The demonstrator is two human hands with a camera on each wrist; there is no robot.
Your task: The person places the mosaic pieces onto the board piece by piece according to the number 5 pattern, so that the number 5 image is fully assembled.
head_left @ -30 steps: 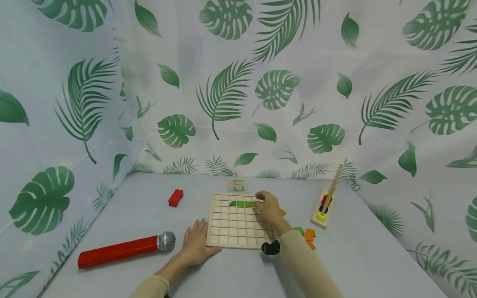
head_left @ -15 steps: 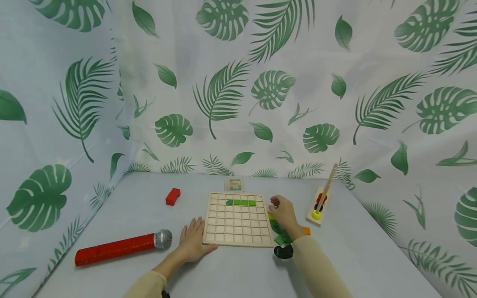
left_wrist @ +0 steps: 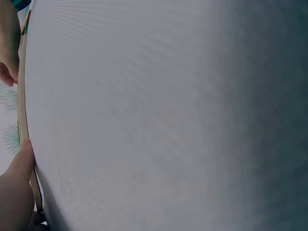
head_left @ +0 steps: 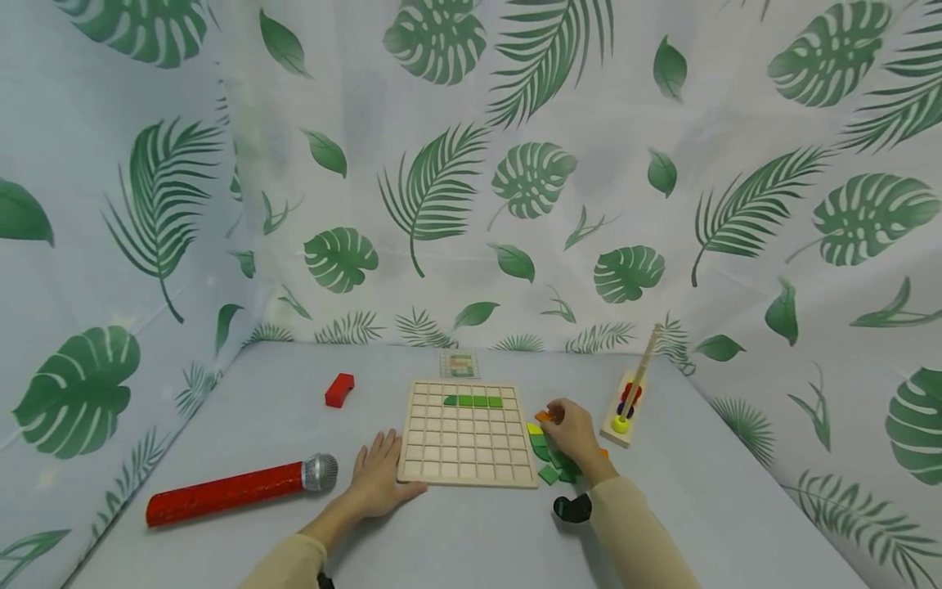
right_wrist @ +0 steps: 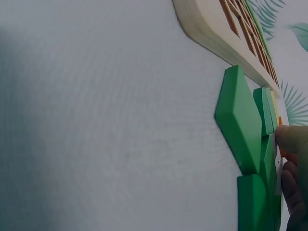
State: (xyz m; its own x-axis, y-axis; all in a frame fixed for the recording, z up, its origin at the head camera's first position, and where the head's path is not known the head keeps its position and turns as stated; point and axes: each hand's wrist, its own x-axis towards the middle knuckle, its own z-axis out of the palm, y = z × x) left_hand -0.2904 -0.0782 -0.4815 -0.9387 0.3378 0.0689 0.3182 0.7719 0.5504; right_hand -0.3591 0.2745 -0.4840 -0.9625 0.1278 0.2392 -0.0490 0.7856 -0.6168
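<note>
A wooden grid board [head_left: 471, 446] lies flat on the table, with a row of green tiles [head_left: 473, 402] in one of its upper rows. My left hand [head_left: 379, 478] rests with fingers spread along the board's left edge, its thumb at the front-left corner; the left wrist view shows this thumb [left_wrist: 23, 161] against the wooden side. To the right of the board, my right hand [head_left: 577, 433] pinches an orange tile [head_left: 543, 415] between thumb and fingers. Under and beside this hand lie green tiles [right_wrist: 238, 120] and a yellow tile [head_left: 534, 429].
A red toy microphone [head_left: 243, 493] lies at front left, and a red block [head_left: 339, 390] behind it. A small pattern card [head_left: 459, 365] lies beyond the board. At right stands a wooden bead toy [head_left: 624, 409] with an upright post. Leaf-printed cloth surrounds the table.
My right hand has moved from the green row on the board to the loose tiles at the right, and its fingers now hold an orange tile. My left hand stays by the board.
</note>
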